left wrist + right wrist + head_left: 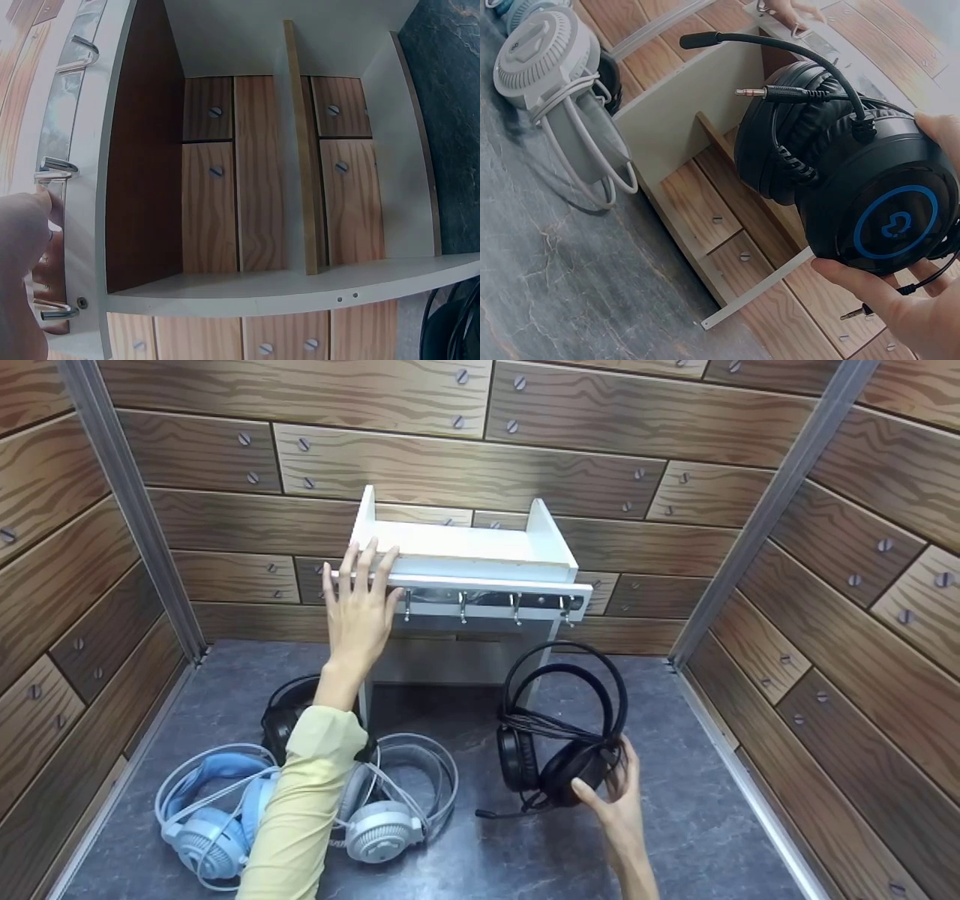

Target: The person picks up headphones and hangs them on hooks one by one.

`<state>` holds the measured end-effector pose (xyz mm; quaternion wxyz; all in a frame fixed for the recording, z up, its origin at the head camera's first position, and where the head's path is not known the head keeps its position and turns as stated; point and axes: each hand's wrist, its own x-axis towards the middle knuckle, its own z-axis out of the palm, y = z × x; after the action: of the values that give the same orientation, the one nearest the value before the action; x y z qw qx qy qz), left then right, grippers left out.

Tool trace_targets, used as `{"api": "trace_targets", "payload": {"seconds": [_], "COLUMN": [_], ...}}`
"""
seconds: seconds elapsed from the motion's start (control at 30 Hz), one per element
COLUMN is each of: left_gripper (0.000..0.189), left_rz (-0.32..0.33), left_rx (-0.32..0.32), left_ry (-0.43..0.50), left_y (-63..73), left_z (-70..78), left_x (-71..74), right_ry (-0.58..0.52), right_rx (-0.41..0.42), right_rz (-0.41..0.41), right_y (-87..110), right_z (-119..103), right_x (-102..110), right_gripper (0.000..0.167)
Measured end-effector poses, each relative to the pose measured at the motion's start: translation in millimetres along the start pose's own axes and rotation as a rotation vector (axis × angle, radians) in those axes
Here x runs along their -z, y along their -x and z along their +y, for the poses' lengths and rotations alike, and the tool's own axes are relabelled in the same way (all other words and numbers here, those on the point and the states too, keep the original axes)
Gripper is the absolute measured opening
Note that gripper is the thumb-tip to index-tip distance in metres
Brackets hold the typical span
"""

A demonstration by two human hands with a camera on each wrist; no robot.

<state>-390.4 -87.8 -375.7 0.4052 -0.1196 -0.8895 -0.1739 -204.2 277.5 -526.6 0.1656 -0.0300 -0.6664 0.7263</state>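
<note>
In the head view my right hand [621,811] grips a black headset [574,771] by one ear cup, its headband up and its boom microphone pointing left. The right wrist view shows the thumb and fingers around that cup, which bears a blue ring; a cable plug [769,93] hangs loose across the headset. My left hand [358,619] rests on the left end of a white shelf unit [461,540], fingers spread over the top edge of its hook rail [487,600]. In the left wrist view its thumb lies by a metal hook [56,166].
Blue headphones [210,840], white-grey headphones [382,831] and another black pair [281,724] lie on the dark floor at left, partly behind the left sleeve [304,810]. Wood-patterned walls [420,457] with metal corner posts [772,510] enclose the space.
</note>
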Motion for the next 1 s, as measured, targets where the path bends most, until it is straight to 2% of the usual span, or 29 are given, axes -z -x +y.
{"api": "trace_targets", "payload": {"seconds": [0.33, 0.67, 1.0], "left_gripper": [0.058, 0.056, 0.057], "left_rz": [-0.005, -0.01, 0.003], "left_rx": [0.009, 0.004, 0.002], "left_ry": [0.029, 0.015, 0.017], "left_y": [0.3, 0.0, 0.8], "left_z": [-0.9, -0.1, 1.7], "left_x": [0.8, 2.7, 1.2], "right_ry": [-0.02, -0.031, -0.053], "right_rx": [0.02, 0.036, 0.071], "right_rz": [-0.007, 0.002, -0.007], "right_y": [-1.3, -1.6, -10.7], "right_z": [-8.0, -15.7, -18.8], "right_x": [-2.7, -4.1, -2.4], "right_gripper": [0.099, 0.1, 0.1]}}
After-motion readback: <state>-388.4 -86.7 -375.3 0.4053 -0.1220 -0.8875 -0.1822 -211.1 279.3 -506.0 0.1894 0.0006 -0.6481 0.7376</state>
